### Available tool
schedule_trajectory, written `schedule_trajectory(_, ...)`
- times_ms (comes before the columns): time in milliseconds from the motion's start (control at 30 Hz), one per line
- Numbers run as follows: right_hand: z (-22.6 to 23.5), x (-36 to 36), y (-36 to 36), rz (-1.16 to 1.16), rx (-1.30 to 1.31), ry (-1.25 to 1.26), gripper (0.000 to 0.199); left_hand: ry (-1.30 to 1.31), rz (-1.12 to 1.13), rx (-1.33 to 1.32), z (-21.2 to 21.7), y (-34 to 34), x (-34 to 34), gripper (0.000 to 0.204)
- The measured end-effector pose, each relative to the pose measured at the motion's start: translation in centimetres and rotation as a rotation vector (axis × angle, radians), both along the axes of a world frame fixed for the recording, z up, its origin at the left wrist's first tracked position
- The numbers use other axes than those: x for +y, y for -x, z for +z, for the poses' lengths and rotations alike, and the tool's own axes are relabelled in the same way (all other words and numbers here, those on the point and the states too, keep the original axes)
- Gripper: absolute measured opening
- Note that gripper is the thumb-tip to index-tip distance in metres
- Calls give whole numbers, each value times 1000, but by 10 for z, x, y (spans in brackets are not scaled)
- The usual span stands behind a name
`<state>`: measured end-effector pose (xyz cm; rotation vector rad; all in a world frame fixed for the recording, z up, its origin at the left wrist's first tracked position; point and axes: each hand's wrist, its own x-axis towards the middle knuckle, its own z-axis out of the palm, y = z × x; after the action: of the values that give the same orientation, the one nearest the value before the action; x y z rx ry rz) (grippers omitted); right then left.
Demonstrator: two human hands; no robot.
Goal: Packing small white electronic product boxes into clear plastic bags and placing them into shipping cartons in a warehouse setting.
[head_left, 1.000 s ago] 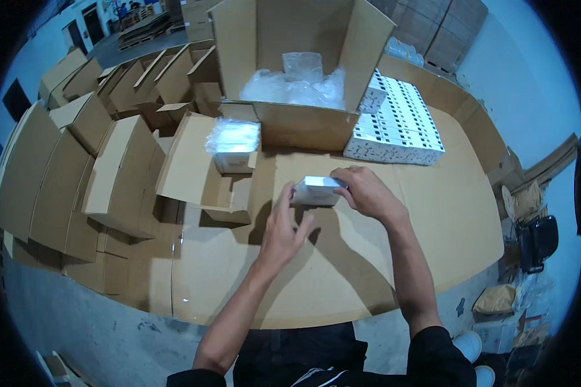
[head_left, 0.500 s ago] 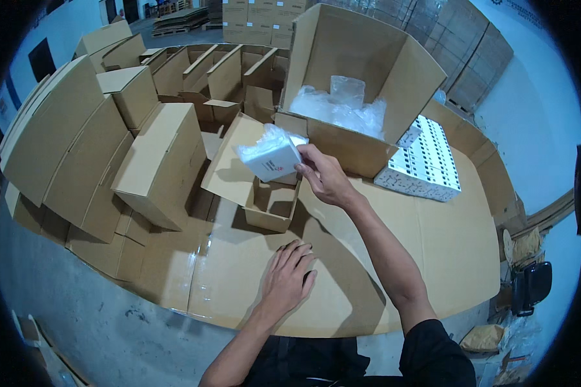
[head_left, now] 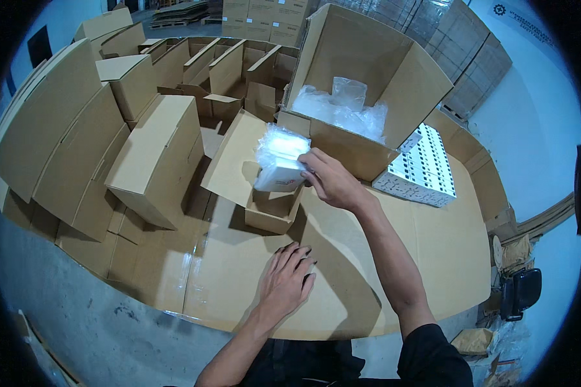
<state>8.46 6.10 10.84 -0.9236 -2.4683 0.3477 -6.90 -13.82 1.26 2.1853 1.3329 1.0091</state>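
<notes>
Between the fingers and thumb of my right hand (head_left: 334,182) is a small white box (head_left: 282,178) with clear bubble wrap (head_left: 279,140) bunched over its top. It hangs tilted above a small open carton (head_left: 271,220), whose raised flap (head_left: 229,164) leans back to the left. Whether the box touches the carton's rim, I cannot tell. My left hand (head_left: 286,276) lies flat on the cardboard-covered table just in front of the carton, fingers stretched out and holding nothing.
A large open carton (head_left: 342,147) full of clear plastic wrap stands behind my right hand. Beside it sits a block of white boxes with black marks (head_left: 426,173). Upright brown cartons (head_left: 155,151) crowd the left, and open divided cartons (head_left: 226,68) line the back.
My right hand has moved slightly down and right, tipping the white box so more of its wrapped top shows. My left hand stays in place.
</notes>
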Motion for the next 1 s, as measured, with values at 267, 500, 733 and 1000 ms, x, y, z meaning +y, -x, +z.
schedule_trajectory(267, -8, 2, 29, -145, -282, -88, 23, 17, 15, 17, 2, -1, -1, 33)
schedule_trajectory(500, -16, -9, 40, -316, -125, -116, 21, 12, -6, 5, 4, 1, 2, 31)
schedule_trajectory(733, -33, -11, 50, -439, -121, -313, 19, 48, -21, 24, 10, 0, 1, 33)
schedule_trajectory(1000, -26, -35, 14, -340, 43, -15, 59, 32, -35, 87, 12, -9, 2, 34)
